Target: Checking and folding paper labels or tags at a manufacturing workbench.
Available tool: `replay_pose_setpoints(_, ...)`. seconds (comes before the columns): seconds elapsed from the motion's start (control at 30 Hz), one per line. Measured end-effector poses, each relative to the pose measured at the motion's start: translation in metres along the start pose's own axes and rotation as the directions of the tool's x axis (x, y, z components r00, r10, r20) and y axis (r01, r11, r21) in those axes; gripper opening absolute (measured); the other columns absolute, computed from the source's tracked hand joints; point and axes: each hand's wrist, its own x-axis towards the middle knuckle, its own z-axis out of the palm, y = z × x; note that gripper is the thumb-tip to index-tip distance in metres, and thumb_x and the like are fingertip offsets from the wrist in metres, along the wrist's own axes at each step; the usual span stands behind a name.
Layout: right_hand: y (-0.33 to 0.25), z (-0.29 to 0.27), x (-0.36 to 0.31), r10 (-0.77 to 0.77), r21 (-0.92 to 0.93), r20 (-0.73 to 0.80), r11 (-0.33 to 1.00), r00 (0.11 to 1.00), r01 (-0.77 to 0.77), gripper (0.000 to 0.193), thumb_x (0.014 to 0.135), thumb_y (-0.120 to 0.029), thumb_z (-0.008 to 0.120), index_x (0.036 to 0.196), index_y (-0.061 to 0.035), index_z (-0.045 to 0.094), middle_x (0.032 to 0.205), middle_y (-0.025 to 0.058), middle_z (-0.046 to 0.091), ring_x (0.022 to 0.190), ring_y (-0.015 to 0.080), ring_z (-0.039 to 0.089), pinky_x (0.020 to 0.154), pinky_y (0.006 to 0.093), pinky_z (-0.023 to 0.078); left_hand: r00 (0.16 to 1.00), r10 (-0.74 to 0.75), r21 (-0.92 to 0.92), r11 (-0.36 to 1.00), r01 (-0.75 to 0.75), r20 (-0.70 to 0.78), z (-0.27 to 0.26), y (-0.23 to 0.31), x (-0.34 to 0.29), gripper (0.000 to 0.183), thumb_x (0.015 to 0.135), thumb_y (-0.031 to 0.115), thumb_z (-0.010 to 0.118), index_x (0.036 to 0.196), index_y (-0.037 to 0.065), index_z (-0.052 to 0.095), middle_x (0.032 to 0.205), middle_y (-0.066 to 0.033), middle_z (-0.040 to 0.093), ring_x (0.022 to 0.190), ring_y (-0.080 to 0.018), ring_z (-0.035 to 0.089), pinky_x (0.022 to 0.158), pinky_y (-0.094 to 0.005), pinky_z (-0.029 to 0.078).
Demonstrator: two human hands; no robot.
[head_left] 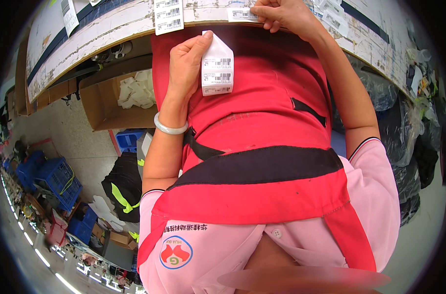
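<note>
- White label strip (218, 73) hangs from the left hand (187, 61), pinched by its upper end; swinging could snag it on the red apron (277, 105).
- Right hand (281, 15), apart, bunches fingertips at a label (241, 15) on the tabletop (205, 12); whether gripping, I cannot tell. Careless pressure might crease it.
- Cardboard box (94, 103): white scraps (137, 90) inside.
- Blue crate (63, 185), farther: contents unclear.

- Left hand (186, 61): thumb pressed against bent fingers
- Left forearm (166, 152): extended forward
- Right hand (281, 14): farther forward, fingers curled
- Right forearm (345, 78): slanting inward

White barcoded strip (217, 73) hangs; label (240, 15) lies flat
</note>
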Motion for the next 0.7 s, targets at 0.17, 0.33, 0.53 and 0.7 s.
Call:
replay_pose_setpoints(0.17,-0.003,0.002,-0.001,0.011,-0.016,-0.012,1.000,1.000,-0.011,0.016,0.086,-0.014,0.066,0.084,0.0011,0.064,0.069,0.0057,0.064,0.056,0.0105,0.060,0.049,0.0216,0.050,1.000,0.002,-0.004,1.000,-0.002,-0.002,0.000,0.000,0.000,0.025,0.093,0.022,0.063,0.087,-0.001,0.069,0.074,-0.0025,0.066,0.061,-0.0063,0.059,0.055,-0.0198,0.046)
replay_pose_setpoints(0.33,-0.004,0.004,-0.002,0.015,-0.039,-0.026,0.999,1.000,-0.016,0.016,0.086,-0.015,0.065,0.085,0.0014,0.065,0.069,0.0058,0.064,0.056,0.0108,0.060,0.049,0.0220,0.050,1.000,-0.007,-0.005,1.000,0.007,0.006,0.000,0.000,0.000,0.025,0.093,0.022,0.063,0.087,-0.001,0.069,0.074,-0.0027,0.067,0.061,-0.0064,0.059,0.055,-0.0199,0.046)
replay_pose_setpoints(0.53,-0.006,0.010,-0.004,-0.034,-0.144,-0.054,0.989,0.998,0.026,0.016,0.086,-0.014,0.063,0.085,0.0018,0.064,0.068,0.0058,0.063,0.055,0.0112,0.060,0.049,0.0226,0.050,1.000,-0.011,0.008,1.000,0.012,-0.023,0.002,0.001,-0.001,0.025,0.092,0.022,0.064,0.088,-0.002,0.069,0.075,-0.0031,0.067,0.062,-0.0067,0.060,0.055,-0.0200,0.046)
replay_pose_setpoints(0.7,0.008,-0.002,-0.008,-0.113,0.007,0.014,0.994,0.993,0.113,0.017,0.091,-0.016,0.060,0.088,0.0002,0.063,0.069,0.0031,0.061,0.056,0.0091,0.058,0.051,0.0203,0.048,1.000,-0.011,-0.008,1.000,0.011,-0.011,0.005,0.001,-0.001,0.024,0.093,0.022,0.063,0.088,-0.002,0.069,0.075,-0.0027,0.066,0.062,-0.0064,0.059,0.055,-0.0201,0.046)
